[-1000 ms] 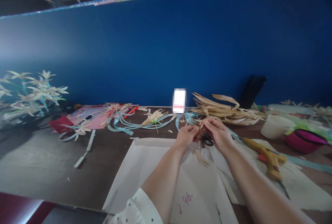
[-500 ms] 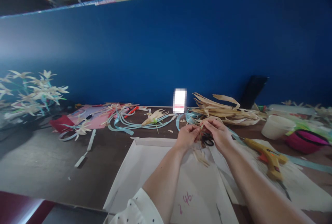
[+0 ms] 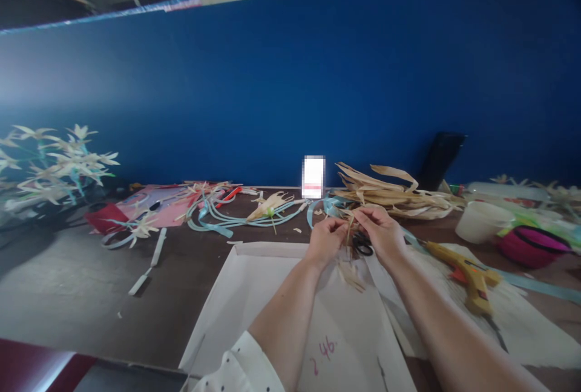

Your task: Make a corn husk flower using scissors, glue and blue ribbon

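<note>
Narrow pale strip [image 3: 349, 230], one, apparently husk: between the hands, above the tray's far edge; its shaping looks unfinished. 
Left hand [image 3: 325, 239]: thumb and fingers pinched on the strip. 
Right hand [image 3: 380, 236]: fingertips closed on its upper end. 
Black-handled scissors [image 3: 364, 245]: beneath the right hand, blades hidden. 
Loose pale pieces [image 3: 351, 277]: on the white tray [image 3: 254, 301], seemingly unassembled. 
Dried husks [image 3: 399, 198]: piled beyond, apparently unused stock. 
Yellow glue gun [image 3: 472, 277]: at right, unheld. 
Pale flowers [image 3: 68, 162]: far left, upright, seemingly complete.
</note>
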Available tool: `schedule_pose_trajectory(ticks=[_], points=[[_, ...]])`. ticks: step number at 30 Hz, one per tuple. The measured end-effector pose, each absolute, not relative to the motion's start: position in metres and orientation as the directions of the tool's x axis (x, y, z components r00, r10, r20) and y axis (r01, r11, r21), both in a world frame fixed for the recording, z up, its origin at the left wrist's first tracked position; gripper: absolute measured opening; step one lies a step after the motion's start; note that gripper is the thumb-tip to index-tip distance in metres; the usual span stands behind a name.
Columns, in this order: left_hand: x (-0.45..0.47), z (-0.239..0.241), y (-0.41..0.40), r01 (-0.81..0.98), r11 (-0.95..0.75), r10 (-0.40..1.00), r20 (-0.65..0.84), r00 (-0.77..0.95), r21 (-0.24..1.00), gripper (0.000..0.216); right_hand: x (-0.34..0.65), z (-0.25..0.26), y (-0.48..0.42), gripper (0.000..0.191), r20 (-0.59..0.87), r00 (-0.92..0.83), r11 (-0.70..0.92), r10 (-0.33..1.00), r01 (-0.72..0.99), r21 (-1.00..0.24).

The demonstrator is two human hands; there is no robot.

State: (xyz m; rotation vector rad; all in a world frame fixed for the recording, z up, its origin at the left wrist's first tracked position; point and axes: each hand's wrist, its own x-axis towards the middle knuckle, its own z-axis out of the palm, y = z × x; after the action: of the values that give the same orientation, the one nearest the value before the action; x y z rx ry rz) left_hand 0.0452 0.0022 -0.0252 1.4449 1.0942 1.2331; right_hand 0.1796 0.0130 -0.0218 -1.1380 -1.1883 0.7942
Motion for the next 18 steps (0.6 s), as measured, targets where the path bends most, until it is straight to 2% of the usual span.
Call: schedule_pose_trajectory(ticks=[13, 18], points=[[0.0469, -0.0242, 0.0005, -0.109, -0.072, 0.978, 0.092, 0.189, 0.991, 0.024, 0.1831, -0.0232, 0.0143, 0.028, 0.3, 0.215, 0.286, 0.929, 0.097, -0.953], [0.046, -0.0259, 0.0, -0.148, -0.062, 0.976, 0.091, 0.199, 0.987, 0.035, 0.1831, -0.0225, 0.0138, 0.028, 0.32, 0.217, 0.303, 0.922, 0.11, -0.947]])
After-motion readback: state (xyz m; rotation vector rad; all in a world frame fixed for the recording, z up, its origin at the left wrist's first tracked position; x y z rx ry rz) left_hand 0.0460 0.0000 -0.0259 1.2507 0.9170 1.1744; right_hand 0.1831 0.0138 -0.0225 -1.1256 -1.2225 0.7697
